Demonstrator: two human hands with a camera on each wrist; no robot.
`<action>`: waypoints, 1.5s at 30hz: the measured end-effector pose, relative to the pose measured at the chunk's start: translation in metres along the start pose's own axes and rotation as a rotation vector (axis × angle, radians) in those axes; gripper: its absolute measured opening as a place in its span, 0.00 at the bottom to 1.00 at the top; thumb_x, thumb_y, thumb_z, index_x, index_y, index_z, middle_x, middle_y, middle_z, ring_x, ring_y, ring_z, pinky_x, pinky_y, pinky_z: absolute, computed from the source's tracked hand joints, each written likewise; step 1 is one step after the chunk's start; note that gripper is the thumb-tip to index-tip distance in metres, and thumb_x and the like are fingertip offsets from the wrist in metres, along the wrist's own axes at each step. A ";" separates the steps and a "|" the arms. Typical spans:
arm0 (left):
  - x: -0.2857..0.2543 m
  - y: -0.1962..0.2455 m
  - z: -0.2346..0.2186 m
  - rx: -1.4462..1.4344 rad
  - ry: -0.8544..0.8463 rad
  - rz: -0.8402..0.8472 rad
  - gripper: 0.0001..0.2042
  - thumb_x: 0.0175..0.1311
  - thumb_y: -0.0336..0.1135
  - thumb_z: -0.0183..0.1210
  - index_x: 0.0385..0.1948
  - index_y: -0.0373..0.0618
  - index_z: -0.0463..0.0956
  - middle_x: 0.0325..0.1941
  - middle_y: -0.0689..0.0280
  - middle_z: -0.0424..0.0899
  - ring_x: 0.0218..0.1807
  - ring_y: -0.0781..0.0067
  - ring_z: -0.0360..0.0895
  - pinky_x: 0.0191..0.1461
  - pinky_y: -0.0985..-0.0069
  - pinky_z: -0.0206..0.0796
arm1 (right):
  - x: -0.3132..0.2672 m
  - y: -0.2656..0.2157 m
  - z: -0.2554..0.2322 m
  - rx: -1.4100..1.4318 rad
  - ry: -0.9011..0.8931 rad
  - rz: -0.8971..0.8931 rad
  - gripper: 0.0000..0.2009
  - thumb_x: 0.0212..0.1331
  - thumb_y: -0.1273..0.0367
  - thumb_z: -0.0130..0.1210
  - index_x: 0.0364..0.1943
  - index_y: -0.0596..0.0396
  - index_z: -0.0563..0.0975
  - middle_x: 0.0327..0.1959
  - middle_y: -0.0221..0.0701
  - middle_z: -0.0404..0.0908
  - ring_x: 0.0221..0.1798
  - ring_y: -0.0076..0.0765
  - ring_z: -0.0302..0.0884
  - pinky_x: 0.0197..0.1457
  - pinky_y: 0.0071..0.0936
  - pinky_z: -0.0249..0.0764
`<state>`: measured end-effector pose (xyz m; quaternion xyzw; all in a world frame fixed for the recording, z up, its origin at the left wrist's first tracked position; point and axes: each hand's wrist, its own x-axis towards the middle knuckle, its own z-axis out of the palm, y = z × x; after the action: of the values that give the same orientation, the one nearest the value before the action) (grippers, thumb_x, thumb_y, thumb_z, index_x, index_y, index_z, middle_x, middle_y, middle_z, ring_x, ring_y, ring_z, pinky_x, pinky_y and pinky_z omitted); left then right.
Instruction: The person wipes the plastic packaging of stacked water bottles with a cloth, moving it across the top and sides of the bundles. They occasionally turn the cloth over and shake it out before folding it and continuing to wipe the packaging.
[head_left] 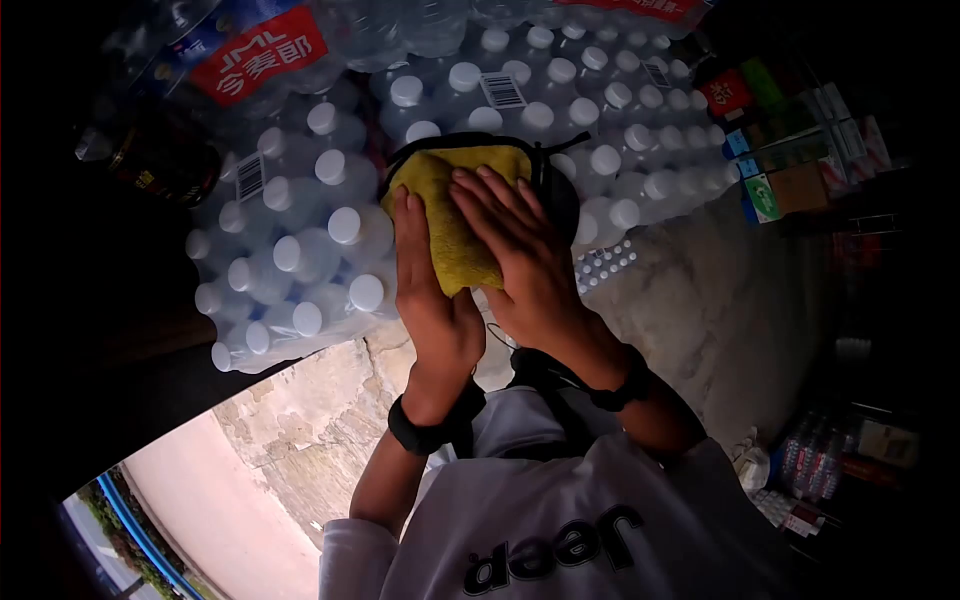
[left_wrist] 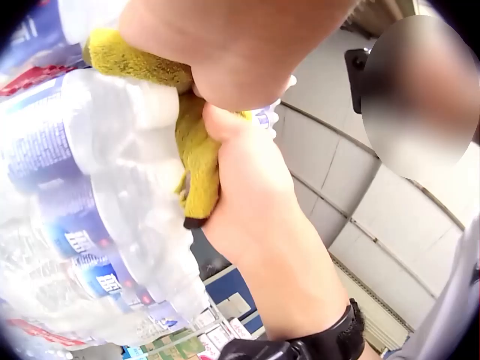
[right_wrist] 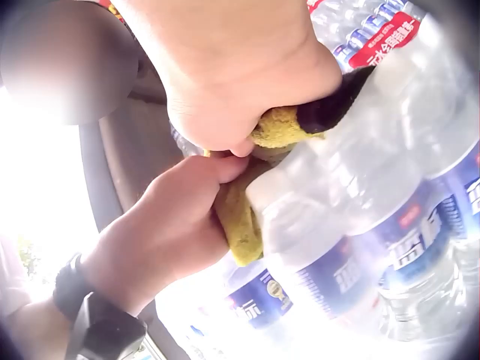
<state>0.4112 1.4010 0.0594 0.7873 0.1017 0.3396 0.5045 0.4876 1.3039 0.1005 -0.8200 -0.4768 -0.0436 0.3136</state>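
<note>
A yellow microfiber cloth (head_left: pixel 455 240) with a black edge and a dark side is spread over the caps of shrink-wrapped water bottles (head_left: pixel 287 253). My left hand (head_left: pixel 430 300) rests on its left part, fingers straight and pointing away from me. The right hand (head_left: pixel 525 265) lies over its right part with fingers extended side by side. In the left wrist view the cloth (left_wrist: pixel 199 157) hangs in a fold beside the bottles (left_wrist: pixel 124 172). Both thumbs come close together over the cloth (right_wrist: pixel 241 225) in the right wrist view. The palms hide much of it.
More bottle packs (head_left: pixel 560 70) stand behind and to the right, some with red labels (head_left: pixel 258 55). A dark bottle (head_left: pixel 165 160) lies at the left. Small boxes (head_left: pixel 800 185) are stacked at far right. Pale stone-like floor (head_left: pixel 700 290) lies below, with bright outdoors at lower left.
</note>
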 end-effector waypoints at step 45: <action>0.024 0.112 0.173 -0.274 0.057 -0.334 0.22 0.66 0.30 0.47 0.60 0.29 0.73 0.52 0.56 0.82 0.49 0.68 0.82 0.52 0.75 0.76 | -0.045 0.146 -0.177 0.144 -0.121 -0.066 0.22 0.52 0.70 0.62 0.52 0.68 0.76 0.53 0.43 0.80 0.62 0.44 0.76 0.74 0.42 0.64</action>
<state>0.5185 1.2353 0.1210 0.6737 0.1978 0.2843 0.6528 0.6215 1.1208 0.1559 -0.7804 -0.5234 0.0299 0.3408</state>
